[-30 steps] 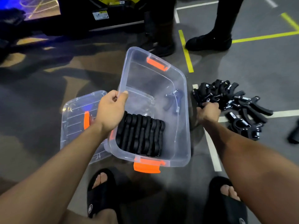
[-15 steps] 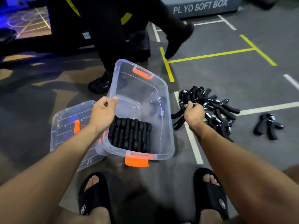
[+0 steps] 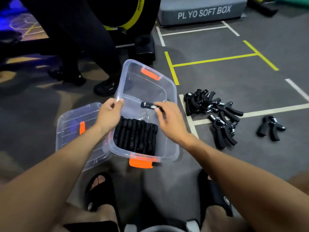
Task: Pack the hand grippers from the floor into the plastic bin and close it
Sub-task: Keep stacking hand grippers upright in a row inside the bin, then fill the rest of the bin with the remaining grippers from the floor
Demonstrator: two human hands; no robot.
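Clear plastic bin (image 3: 168,91) at frame centre: left hand (image 3: 109,114) clamped its rim, right hand (image 3: 168,121) pinched a hand gripper (image 3: 148,104) over it.

You've got one clear plastic bin (image 3: 168,91) with two orange latches, one clear lid (image 3: 73,124), one lone black hand gripper (image 3: 270,125) apart; pile and packed row too tangled to count.

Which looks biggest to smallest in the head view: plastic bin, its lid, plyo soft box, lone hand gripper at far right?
1. Plastic bin and lid: similar footprint, lid partly hidden, not ranked apart.
2. Plyo soft box: smaller in frame, but farther away and cropped, so unsure.
3. Lone hand gripper: clearly smallest.
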